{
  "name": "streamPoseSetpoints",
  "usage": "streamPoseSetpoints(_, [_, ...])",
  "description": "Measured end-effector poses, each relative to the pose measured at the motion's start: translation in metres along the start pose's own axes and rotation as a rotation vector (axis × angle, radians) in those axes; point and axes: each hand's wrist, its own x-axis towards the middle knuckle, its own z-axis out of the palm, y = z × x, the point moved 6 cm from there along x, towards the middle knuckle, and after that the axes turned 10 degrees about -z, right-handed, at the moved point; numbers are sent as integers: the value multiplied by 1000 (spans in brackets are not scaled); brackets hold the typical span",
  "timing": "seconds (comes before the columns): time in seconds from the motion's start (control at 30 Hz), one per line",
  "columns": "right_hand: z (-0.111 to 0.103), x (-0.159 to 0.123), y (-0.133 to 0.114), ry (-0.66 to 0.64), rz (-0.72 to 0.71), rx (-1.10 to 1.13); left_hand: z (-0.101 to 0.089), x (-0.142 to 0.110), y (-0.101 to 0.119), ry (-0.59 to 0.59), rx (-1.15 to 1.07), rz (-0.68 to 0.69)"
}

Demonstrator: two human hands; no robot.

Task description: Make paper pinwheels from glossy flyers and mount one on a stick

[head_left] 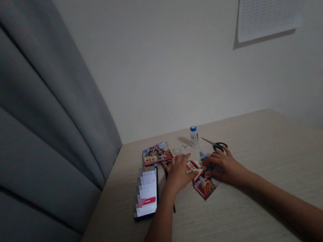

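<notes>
Pressing a red printed paper cutout (203,185) flat on the table (287,182), our left hand (177,174) and right hand (224,167) rested with fingers (218,157) spread, gripping nothing, seemingly to steady it; scissors (216,145) lay at one o'clock, a glue bottle (194,136) at twelve.

The glossy leaflet (156,154) near the far edge of the table (282,166) bears bold red-and-yellow print that looks like 99, and the cut red paper (203,182) shows similar large digits, neither fully sharp. The phone screen (145,192) is pixelated, and the rows on the wall sheet (274,1) are too small to read.
</notes>
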Motion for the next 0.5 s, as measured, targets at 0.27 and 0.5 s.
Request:
streamPoseSetpoints(0.27, [4, -1, -3, -94, -14, 3, 4, 1, -2, 4, 2, -9])
streamPoseSetpoints(0.5, [4, 0, -6, -108, -23, -32, 9, 3, -1, 37, 4, -52])
